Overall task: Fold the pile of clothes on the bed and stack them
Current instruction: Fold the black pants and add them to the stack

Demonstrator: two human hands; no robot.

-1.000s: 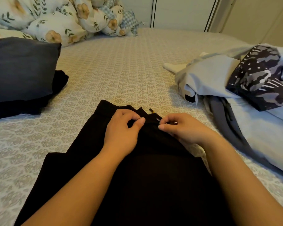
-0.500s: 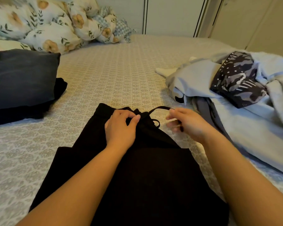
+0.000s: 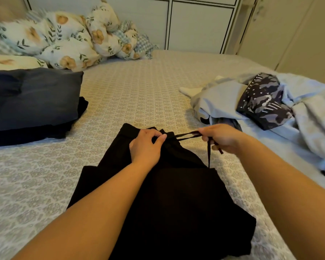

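Observation:
A black garment [image 3: 176, 199] lies flat on the patterned bed sheet [image 3: 131, 94] in front of me, its waistband at the far end. My left hand [image 3: 145, 146] pinches the waistband near its middle. My right hand [image 3: 220, 138] grips the black drawstring [image 3: 186, 136], pulled taut to the right of the waistband, with a loose end hanging down below the hand. A pile of unfolded clothes [image 3: 270, 107] sits at the right: pale grey pieces and a dark patterned one. A stack of folded dark clothes [image 3: 30, 102] rests at the left.
A floral duvet [image 3: 68, 38] is bunched at the head of the bed, far left. White wardrobe doors [image 3: 195, 23] stand behind the bed. Bare sheet lies between the stack and the pile.
My right hand has drawn the drawstring out of the waistband and pulled it to the right. My left hand has stayed on the waistband. The camera has tilted up slightly.

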